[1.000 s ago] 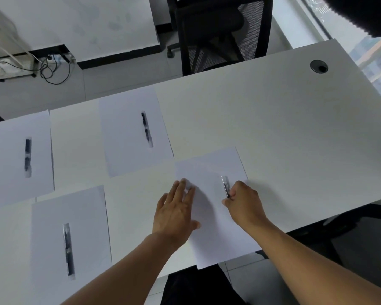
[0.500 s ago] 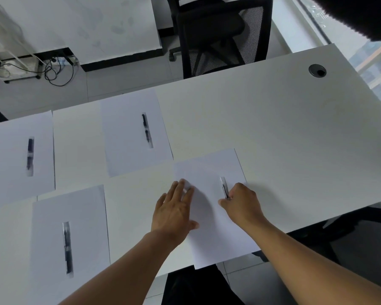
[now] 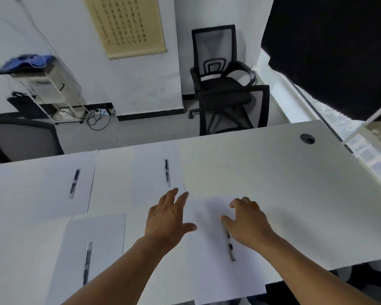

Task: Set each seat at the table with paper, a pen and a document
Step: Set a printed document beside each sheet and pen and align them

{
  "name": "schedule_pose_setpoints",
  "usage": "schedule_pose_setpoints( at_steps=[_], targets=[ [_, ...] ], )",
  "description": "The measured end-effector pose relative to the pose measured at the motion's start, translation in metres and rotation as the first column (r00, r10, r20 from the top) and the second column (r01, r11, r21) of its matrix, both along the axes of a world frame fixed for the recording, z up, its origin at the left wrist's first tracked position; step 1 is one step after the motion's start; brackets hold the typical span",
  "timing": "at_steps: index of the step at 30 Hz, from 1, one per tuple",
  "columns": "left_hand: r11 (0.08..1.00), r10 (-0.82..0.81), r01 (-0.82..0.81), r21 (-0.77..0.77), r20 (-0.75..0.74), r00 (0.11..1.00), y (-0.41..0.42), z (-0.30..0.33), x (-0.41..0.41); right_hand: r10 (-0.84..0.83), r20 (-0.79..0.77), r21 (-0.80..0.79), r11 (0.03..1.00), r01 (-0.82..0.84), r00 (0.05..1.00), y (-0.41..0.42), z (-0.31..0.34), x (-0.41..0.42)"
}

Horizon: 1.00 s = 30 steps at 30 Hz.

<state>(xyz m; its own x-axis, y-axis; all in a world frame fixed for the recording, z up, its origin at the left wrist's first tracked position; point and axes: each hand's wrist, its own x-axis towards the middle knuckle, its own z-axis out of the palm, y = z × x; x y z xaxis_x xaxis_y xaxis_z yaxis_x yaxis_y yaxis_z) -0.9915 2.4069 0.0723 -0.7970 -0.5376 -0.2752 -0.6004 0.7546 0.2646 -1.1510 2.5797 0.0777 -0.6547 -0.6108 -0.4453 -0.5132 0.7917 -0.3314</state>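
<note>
Both hands hold nothing, fingers spread: the left hand (image 3: 168, 216) at the sheet's (image 3: 216, 256) left edge, the right hand (image 3: 246, 221) over it, the pen (image 3: 231, 247) lying free just below its palm.

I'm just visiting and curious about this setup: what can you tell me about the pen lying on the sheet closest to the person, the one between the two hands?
The pen is slim and dark with lighter, clear-looking sections, probably plastic. It lies flat on the white sheet of paper, running lengthwise, far end tilted slightly left. That end disappears under the right hand, whose loosely spread fingers hover over or touch it without gripping. The left hand rests at the sheet's left edge, away from the pen. The sheet overhangs the near edge of the white table.
</note>
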Motion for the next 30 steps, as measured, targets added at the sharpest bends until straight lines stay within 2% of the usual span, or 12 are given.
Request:
schedule_pose_setpoints(
  at_steps=[5,9,14,20,23,30],
  targets=[
    [0.983,0.116,-0.129,-0.129,-0.105,0.988,-0.036,0.084,0.031,0.163,-0.17,-0.142,0.972,-0.187,0.972,-0.044,0.072,0.008],
    [0.95,0.185,-0.23,-0.209,-0.212,0.959,-0.061,0.148,0.063,0.216,-0.259,-0.231,0.932,-0.278,0.941,-0.081,0.129,0.028],
    [0.889,0.25,-0.349,-0.296,-0.326,0.912,-0.078,0.217,0.131,0.308,-0.345,-0.293,0.862,-0.414,0.886,-0.124,0.207,0.085],
    [0.802,0.337,-0.494,-0.336,-0.429,0.838,-0.085,0.283,0.244,0.403,-0.399,-0.417,0.72,-0.555,0.823,-0.174,0.275,0.19],
    [0.749,0.384,-0.562,-0.35,-0.462,0.799,-0.085,0.307,0.314,0.459,-0.379,-0.459,0.661,-0.594,0.804,-0.195,0.296,0.256],
    [0.603,0.469,-0.691,-0.399,-0.523,0.711,-0.079,0.355,0.486,0.56,-0.441,-0.499,0.497,-0.71,0.702,-0.237,0.333,0.417]
  ],
)
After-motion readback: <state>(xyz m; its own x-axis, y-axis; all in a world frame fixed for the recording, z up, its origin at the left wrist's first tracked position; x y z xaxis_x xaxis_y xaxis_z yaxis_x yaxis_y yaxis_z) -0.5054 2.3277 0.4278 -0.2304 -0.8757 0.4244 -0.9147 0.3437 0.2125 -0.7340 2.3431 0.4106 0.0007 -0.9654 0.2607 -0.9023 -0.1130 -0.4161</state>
